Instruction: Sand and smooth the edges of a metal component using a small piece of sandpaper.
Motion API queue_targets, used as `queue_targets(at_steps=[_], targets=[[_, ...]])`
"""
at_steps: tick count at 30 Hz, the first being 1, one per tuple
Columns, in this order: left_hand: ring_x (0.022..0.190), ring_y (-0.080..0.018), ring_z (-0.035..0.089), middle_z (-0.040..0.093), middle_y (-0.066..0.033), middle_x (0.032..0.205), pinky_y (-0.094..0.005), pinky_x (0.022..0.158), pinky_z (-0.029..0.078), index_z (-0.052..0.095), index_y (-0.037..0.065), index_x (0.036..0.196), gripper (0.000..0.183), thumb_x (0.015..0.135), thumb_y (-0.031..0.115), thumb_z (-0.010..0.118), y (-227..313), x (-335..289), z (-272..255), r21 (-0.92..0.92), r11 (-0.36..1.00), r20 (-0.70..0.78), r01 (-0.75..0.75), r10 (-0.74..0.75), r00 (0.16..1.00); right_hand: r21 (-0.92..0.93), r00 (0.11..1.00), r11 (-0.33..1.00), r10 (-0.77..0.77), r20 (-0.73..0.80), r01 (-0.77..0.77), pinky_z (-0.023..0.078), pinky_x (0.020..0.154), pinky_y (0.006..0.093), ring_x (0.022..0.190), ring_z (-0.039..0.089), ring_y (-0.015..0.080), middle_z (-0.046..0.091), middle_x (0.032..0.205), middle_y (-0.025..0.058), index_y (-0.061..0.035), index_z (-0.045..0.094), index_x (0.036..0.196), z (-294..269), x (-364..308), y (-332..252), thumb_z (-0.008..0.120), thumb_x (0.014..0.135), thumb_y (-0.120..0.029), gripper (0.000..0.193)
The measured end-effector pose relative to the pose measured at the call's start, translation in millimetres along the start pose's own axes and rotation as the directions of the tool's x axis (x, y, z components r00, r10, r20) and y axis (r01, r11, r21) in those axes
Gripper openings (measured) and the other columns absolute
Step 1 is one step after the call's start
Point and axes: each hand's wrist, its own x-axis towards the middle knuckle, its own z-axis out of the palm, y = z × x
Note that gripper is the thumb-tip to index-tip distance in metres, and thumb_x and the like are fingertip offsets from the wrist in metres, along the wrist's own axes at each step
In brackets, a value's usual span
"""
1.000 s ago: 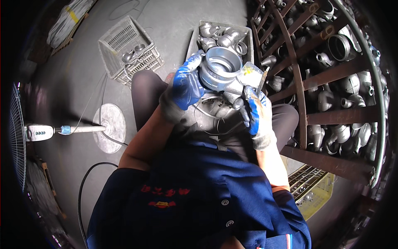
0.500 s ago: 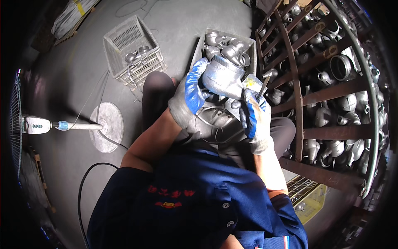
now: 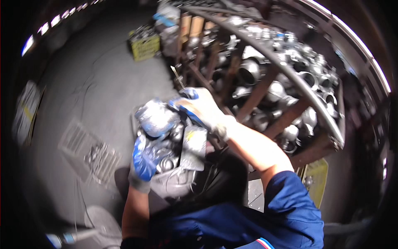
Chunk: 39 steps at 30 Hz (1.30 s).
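Observation:
My right hand, in a blue-and-white work glove, is closed around a thin metal hand tool that sticks out beyond the fingers; its exact kind is blurred. The fingertips are close to the right side of a large, rounded silver metal casting, which is on or just above the pile at the far end of the grey bin. My left hand, gloved the same way, is below this casting, beside smaller castings. Motion smears its fingers. A grey flat piece with a yellow mark lies between my hands.
A brown metal rack cage heaped with silver castings stands at the right. To the left is a pale plastic crate with metal pieces. A yellow crate is far off, another yellow crate near right. A fan base is lower left.
The view has swung to the right. The large casting has moved from my left hand's grasp toward the bin's far end. My right hand has moved forward with the tool.

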Motion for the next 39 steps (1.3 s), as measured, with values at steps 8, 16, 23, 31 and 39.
queue_targets(at_steps=[8, 16, 23, 31, 39], targets=[[0.097, -0.0285, 0.062, 0.058, -0.0156, 0.119, -0.0465, 0.088, 0.051, 0.047, 0.002, 0.127, 0.047, 0.1, 0.038, 0.03, -18.7, 31.7, -116.6, 0.002, 0.979, -0.518, 0.202, -0.172, 0.838, -0.637, 0.841, 0.76, -0.423, -0.339, 0.126, 0.049, 0.061, 0.0274, 0.065, 0.063, 0.0139, 0.067, 0.077, 0.0094, -0.0035, 0.067, 0.087, -169.6, 110.6, -76.4, 0.06, 0.083, -0.031, 0.029], [0.097, -0.021, 0.057, 0.06, -0.0108, 0.113, -0.0354, 0.083, 0.048, 0.053, 0.004, 0.121, 0.047, 0.095, 0.041, 0.04, -15.0, 45.1, -107.8, 0.248, 0.961, -0.454, 0.124, 0.002, 0.891, -0.366, 0.404, 0.919, -0.283, -0.87, -0.144, 0.046, 0.058, 0.0282, 0.069, 0.062, 0.0132, 0.068, 0.082, 0.0037, -0.0109, 0.07, 0.092, -334.0, 138.6, -91.0, 0.064, 0.08, -0.025, 0.02], [0.089, -0.0194, 0.061, 0.061, -0.0105, 0.11, -0.032, 0.076, 0.051, 0.053, 0.005, 0.119, 0.039, 0.095, 0.035, 0.044, -6.9, 54.4, -94.3, 0.233, 0.964, -0.494, 0.127, 0.005, 0.869, -0.787, 0.586, 0.204, -0.565, -0.581, -0.583, 0.044, 0.081, 0.0324, 0.091, 0.058, 0.0198, 0.062, 0.101, 0.0035, -0.0109, 0.066, 0.09, -439.2, 102.2, -91.0, 0.046, 0.083, -0.042, 0.038], [0.108, -0.0254, 0.058, 0.056, -0.0156, 0.122, -0.0371, 0.091, 0.049, 0.046, -0.002, 0.129, 0.043, 0.098, 0.026, 0.038, -10.7, 56.4, -87.0, 0.232, 0.957, -0.59, 0.174, -0.004, 0.807, -0.709, 0.737, 0.698, -0.532, -0.417, 0.102, 0.044, 0.062, 0.0345, 0.076, 0.057, 0.0236, 0.065, 0.095, 0.0096, -0.006, 0.059, 0.104, -238.5, 104.1, -57.2, 0.046, 0.09, -0.029, 0.03], [0.085, -0.023, 0.065, 0.063, -0.0157, 0.1, -0.0304, 0.073, 0.055, 0.052, -0.002, 0.116, 0.03, 0.093, 0.017, 0.051, -11.1, 49.6, -124.8, 0.156, 0.983, -0.658, -0.102, 0.18, 0.731, 0.148, 0.935, 0.935, 0.289, 0.207, -0.322, 0.033, 0.042, 0.016, 0.051, 0.047, 0.0035, 0.064, 0.085, 0.0032, 0.0016, 0.051, 0.122, -20.7, 0.5, 41.4, 0.05, 0.095, -0.027, 0.04]])
